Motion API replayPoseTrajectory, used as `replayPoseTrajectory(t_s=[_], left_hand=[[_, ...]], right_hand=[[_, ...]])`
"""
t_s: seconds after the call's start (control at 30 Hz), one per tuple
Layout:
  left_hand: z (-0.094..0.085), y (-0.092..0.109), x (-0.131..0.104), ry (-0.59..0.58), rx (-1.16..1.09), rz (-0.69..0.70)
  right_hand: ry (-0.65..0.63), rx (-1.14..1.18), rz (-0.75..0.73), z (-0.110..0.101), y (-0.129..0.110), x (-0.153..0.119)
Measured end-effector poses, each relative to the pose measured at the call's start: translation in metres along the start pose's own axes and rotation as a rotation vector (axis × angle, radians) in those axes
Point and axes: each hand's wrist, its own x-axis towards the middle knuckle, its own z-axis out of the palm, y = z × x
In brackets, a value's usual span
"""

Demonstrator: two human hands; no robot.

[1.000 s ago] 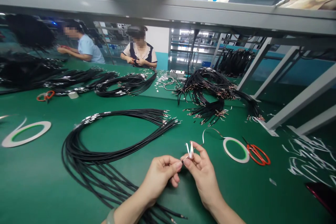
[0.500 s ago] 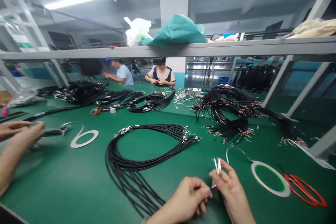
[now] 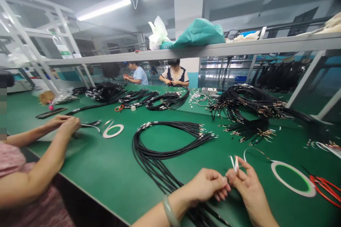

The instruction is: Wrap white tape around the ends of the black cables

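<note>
My left hand (image 3: 210, 185) is closed in a pinch, its fingertips meeting those of my right hand. What it pinches is hidden. My right hand (image 3: 249, 184) is closed on a short folded strip of white tape (image 3: 234, 165), which sticks up from the thumb and fingers. Under and beside my left wrist runs a looped bundle of black cables (image 3: 162, 154) with metal-tipped ends. A roll of white tape (image 3: 275, 181) lies to the right of my right hand, its loose end curling up behind my fingers.
Orange-handled scissors (image 3: 323, 186) lie at far right. Piles of black cables (image 3: 239, 101) sit farther back. At left, a co-worker's hands (image 3: 66, 124) handle cables near another tape roll (image 3: 113, 131). A grey shelf (image 3: 133, 56) crosses above the green table (image 3: 106, 173); two people sit beyond.
The camera view has turned left, so everything sits farther right and more of the co-worker shows. My fingertips have come together, covering the small tip seen between them.
</note>
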Motion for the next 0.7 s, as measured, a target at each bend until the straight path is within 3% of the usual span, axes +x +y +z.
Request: replayPoseTrajectory(t_s=[0.07, 0.17, 0.3, 0.43, 0.53, 0.63, 0.7], left_hand=[[-0.004, 0.003, -0.019, 0.049, 0.166, 0.075], [-0.006, 0.001, -0.051, 0.144, 0.705, 0.211], [-0.010, -0.016, -0.084, 0.218, 1.038, 0.222], [-0.017, -0.038, -0.104, 0.270, 1.120, 0.215], [-0.017, -0.042, -0.107, 0.364, 0.999, 0.191], [-0.016, -0.028, -0.089, 0.418, 0.829, 0.241], [-0.022, -0.014, -0.065, 0.507, 0.904, 0.272]], right_hand=[[0.022, 0.002, -0.010, -0.003, -0.001, 0.000], [0.044, -0.009, -0.024, -0.006, 0.000, 0.001], [0.021, -0.077, -0.027, -0.007, 0.004, 0.002], [0.005, -0.144, -0.017, -0.006, 0.006, 0.001], [0.003, -0.152, -0.013, -0.004, 0.005, 0.001], [0.014, -0.136, -0.016, -0.001, 0.001, -0.001], [0.027, -0.128, -0.016, 0.001, -0.002, -0.001]])
